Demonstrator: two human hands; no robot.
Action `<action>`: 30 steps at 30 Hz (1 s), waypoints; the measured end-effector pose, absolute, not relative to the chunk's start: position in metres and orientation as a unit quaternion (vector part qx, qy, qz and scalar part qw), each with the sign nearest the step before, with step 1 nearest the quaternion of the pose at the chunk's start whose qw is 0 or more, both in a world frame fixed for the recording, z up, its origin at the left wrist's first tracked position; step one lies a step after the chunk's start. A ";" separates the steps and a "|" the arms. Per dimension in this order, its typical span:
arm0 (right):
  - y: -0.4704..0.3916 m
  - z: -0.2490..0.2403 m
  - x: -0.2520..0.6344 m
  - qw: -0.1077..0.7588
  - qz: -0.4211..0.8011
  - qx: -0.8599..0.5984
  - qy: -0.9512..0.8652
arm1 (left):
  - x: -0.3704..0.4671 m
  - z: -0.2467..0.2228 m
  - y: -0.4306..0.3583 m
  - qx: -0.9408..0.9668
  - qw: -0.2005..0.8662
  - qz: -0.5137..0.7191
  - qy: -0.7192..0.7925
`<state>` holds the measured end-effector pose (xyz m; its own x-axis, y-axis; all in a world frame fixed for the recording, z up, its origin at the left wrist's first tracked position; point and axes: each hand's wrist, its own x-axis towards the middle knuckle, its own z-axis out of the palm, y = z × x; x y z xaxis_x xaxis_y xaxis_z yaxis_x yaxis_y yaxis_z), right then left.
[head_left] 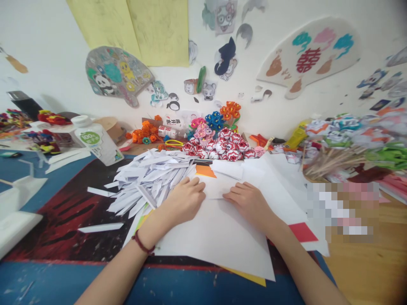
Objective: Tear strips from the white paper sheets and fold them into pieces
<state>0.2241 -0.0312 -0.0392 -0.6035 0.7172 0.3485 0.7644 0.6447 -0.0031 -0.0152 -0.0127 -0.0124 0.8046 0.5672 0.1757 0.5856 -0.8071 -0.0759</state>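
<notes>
Head view: a white slip (pixel 215 189) lies on the large sheet (pixel 219 237), between the hands. The left hand (pixel 187 195) has its fingers curled closed on the slip's left end, thumb hidden; the right hand (pixel 249 201) has its fingers drawn together on the right end. How hard either presses, I cannot tell.

Uneven pressure could skew the slip or crease it crookedly, and white on white makes its edges hard to judge. The large sheet overhangs the mat (pixel 68 216) onto the bench (pixel 41 281), so a dragging forearm might shift it. The strips (pixel 143 176) are heaped loosely just beside the left hand; a knock could slide them down over the sheet.
</notes>
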 end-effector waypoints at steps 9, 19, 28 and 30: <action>-0.030 -0.042 0.222 0.176 -0.080 -0.442 -0.876 | -0.002 -0.017 -0.011 -0.928 0.070 -0.108 -0.349; -0.040 -0.028 0.213 0.304 0.172 -0.519 -0.780 | -0.007 -0.021 -0.010 -0.907 0.000 -0.177 -0.382; -0.044 -0.018 0.207 0.373 0.306 -0.505 -0.716 | 0.001 -0.015 -0.015 -0.901 -0.068 -0.245 -0.351; -0.046 -0.017 0.205 0.375 0.304 -0.500 -0.719 | 0.002 -0.016 -0.016 -0.895 -0.086 -0.263 -0.351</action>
<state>0.2046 -0.0458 -0.0167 -0.2194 0.9470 0.2346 0.4906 0.3149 -0.8125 0.0019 -0.0158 -0.0158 0.6154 0.6737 0.4092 0.5829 -0.7384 0.3391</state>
